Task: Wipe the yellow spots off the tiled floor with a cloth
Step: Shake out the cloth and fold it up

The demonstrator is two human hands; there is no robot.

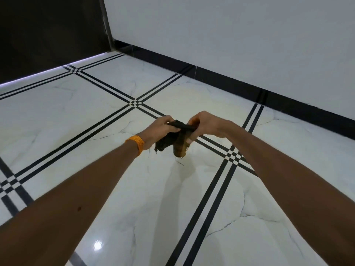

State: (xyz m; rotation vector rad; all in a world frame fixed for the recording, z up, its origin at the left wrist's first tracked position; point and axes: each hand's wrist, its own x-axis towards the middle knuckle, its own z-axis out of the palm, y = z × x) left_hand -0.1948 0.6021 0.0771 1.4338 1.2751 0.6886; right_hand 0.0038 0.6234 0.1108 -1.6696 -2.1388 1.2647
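You're holding the cloth (pixel 177 137) up off the floor with both arms stretched out in front of you, so nothing's touching the tiles right now. Your left hand (pixel 160 128) is pinching the dark upper edge of it from the left, fingers closed down over the fabric, and your right hand (pixel 204 124) is gripping the other end from the right, fingers curled in tight on it too. The rest of the rag is hanging down in a bunch between your wrists, mostly dark but with a yellowish-brown stained lump drooping at the bottom, and a few loose threads are dangling off it. There's an orange thread band (pixel 136 144) sitting on your left wrist. Underneath, the tiled floor (pixel 76 116) is looking glossy white marble with black stripe borders crossing it, and a faint pale yellowish smear (pixel 189 95) is showing on the tile just beyond your hands, toward the black skirting (pixel 230 81) along the white wall (pixel 230 35). Can't really make out any sharper yellow spots than that haze.
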